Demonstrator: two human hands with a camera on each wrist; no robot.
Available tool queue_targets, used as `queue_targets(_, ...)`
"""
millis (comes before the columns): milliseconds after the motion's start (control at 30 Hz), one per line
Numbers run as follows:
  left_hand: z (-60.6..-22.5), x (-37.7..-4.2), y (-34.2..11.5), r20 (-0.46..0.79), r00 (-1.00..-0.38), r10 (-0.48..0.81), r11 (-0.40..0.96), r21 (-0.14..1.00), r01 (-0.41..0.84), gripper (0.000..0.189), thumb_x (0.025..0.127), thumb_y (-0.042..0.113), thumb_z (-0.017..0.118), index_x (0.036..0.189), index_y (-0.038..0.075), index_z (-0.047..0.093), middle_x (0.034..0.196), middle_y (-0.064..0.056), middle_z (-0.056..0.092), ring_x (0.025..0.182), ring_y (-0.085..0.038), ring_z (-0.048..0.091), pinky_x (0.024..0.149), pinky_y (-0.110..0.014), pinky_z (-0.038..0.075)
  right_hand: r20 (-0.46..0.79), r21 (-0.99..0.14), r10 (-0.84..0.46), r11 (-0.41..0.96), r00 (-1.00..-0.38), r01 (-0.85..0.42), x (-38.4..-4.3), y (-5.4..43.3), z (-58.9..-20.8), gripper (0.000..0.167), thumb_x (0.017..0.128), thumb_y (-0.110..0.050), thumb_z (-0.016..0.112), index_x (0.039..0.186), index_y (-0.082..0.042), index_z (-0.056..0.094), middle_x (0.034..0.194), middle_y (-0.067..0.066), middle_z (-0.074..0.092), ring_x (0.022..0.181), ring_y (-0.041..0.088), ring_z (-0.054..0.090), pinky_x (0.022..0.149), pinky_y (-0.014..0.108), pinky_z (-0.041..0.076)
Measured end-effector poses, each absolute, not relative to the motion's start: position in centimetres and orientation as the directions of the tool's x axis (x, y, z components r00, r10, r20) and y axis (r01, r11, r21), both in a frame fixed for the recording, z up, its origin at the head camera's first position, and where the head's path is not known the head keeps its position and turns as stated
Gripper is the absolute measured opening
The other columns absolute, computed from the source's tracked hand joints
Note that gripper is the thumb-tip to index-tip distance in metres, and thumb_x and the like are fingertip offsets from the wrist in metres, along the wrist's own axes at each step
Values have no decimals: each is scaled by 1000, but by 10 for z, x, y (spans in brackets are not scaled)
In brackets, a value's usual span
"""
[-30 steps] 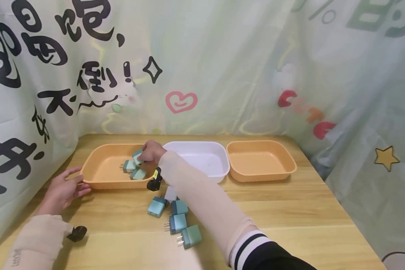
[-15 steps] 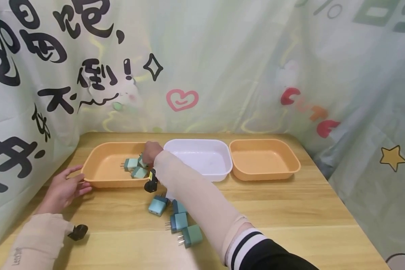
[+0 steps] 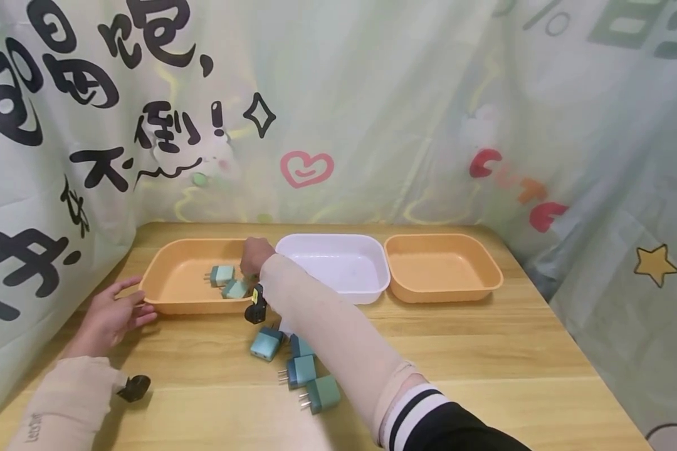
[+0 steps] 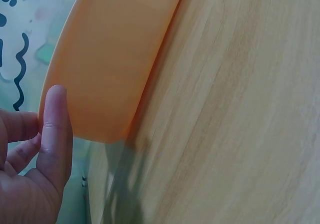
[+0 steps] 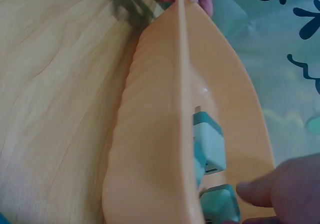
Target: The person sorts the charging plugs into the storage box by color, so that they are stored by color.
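My right hand [image 3: 256,257] reaches into the right end of the left orange tray [image 3: 169,307]. In the right wrist view, its thumb and a fingertip pinch a teal charger plug [image 5: 218,203] low inside the tray. The head view hides this charger behind the hand. Beside it lie a pale green charger [image 3: 223,275] with its prongs to the left and another teal charger [image 3: 235,289]. At the tray's left end, my left hand [image 3: 110,316] touches the corner from outside with spread, fairly straight fingers [image 4: 55,119].
On the wooden table, several blue and green chargers lie below the trays, including a light blue one [image 3: 266,344] and a green one [image 3: 323,394]. A white tray [image 3: 338,297] and another orange tray [image 3: 446,292] stand to the right. A printed curtain [image 3: 372,125] hangs behind.
My right hand has lowered the charger from above the two others to the tray's right end and turned, so the charger is now hidden in the head view. The left hand stays at the corner.
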State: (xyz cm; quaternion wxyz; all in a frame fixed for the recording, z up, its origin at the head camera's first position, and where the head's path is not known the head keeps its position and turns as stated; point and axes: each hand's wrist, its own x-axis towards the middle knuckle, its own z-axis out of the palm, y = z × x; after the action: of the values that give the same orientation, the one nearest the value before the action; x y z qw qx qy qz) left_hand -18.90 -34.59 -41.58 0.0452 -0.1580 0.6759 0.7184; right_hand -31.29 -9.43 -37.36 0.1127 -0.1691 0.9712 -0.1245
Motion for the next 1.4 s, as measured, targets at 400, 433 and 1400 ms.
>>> queue_targets(400, -416, -190, -345, -294, -943, -159, -65, 956, -287, 54, 102, 9, 43, 152, 11, 23, 93, -9, 55, 72, -15, 63, 73, -32, 59, -305, -828, -487, 561, -819, -25, -301, -63, -356, 35, 101, -21, 51, 131, -3, 57, 117, 10, 59, 102, 25, 59, 87, 38, 54)
queue_targets(433, -416, -190, -346, -291, -944, -157, -68, 956, -284, 54, 102, 10, 43, 152, 11, 23, 93, -9, 55, 72, -15, 63, 73, -32, 59, -331, -868, -509, 494, -795, 45, -300, -60, -353, 36, 102, -19, 49, 133, -1, 54, 124, 14, 56, 110, 30, 57, 93, 42, 51)
queue_targets(1400, -419, -189, -348, -270, -953, -135, -89, 962, -260, 56, 103, 11, 43, 154, 11, 20, 95, -10, 53, 72, -15, 63, 74, -33, 59, -244, -842, -745, 480, -622, -245, -184, 86, -369, 25, 98, -21, 58, 110, 0, 64, 99, 7, 65, 90, 16, 62, 80, 31, 56)
